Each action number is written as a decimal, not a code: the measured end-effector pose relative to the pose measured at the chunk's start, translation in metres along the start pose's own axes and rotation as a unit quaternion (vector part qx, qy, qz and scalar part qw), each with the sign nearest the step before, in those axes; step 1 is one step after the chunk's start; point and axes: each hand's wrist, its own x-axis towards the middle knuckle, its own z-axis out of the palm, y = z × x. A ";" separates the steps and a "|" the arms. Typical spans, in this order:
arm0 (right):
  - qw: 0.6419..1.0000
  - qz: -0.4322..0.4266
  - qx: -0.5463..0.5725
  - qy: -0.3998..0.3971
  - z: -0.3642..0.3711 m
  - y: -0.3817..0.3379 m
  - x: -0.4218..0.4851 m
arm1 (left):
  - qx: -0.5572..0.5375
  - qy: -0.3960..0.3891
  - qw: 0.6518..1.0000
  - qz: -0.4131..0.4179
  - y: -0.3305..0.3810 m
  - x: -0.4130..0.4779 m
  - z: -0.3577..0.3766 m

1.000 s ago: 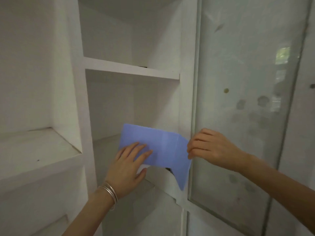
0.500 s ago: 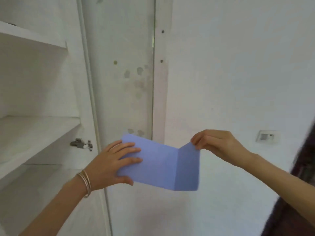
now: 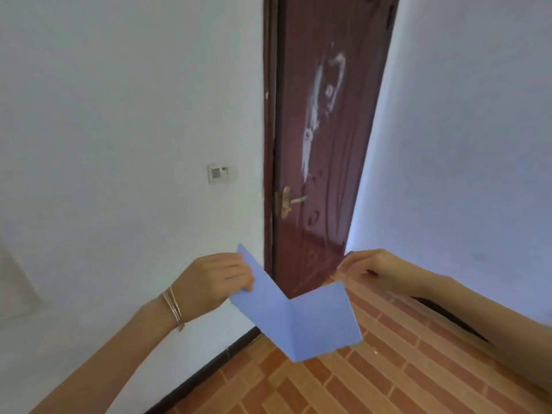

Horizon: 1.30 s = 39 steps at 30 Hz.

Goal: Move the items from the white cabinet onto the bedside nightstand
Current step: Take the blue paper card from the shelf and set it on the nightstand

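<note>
Here, left hand [image 3: 212, 282] grips creased blue sheet [image 3: 301, 327], right hand [image 3: 369, 268] beside its corner.

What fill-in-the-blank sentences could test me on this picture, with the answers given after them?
The left hand grips a folded ___ sheet.
Thin bracelets circle the ___ wrist.
The dark door stands to the ___ of the switch plate.
Answers: blue; left; right.

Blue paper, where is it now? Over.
Left hand grips blue paper, left edge; right hand pinches right corner. Paper mid-air, nightstand unseen. Brown door ahead.
</note>
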 end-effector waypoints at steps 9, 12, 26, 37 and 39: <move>0.964 0.255 0.064 0.044 -0.001 0.028 -0.236 | -0.188 -0.035 0.980 0.055 0.181 0.194 0.159; 0.938 0.338 0.064 0.037 -0.003 0.032 -0.299 | -0.214 -0.058 0.971 0.094 0.240 0.251 0.188; 0.747 0.627 0.030 0.219 -0.039 0.096 -0.540 | -0.432 -0.130 0.883 0.130 0.424 0.430 0.339; 0.702 0.689 -0.110 0.142 -0.137 0.202 -0.607 | -0.440 -0.056 0.872 0.207 0.533 0.570 0.430; 0.691 0.703 -0.131 0.104 -0.139 0.220 -0.623 | -0.464 -0.053 0.859 0.209 0.548 0.586 0.443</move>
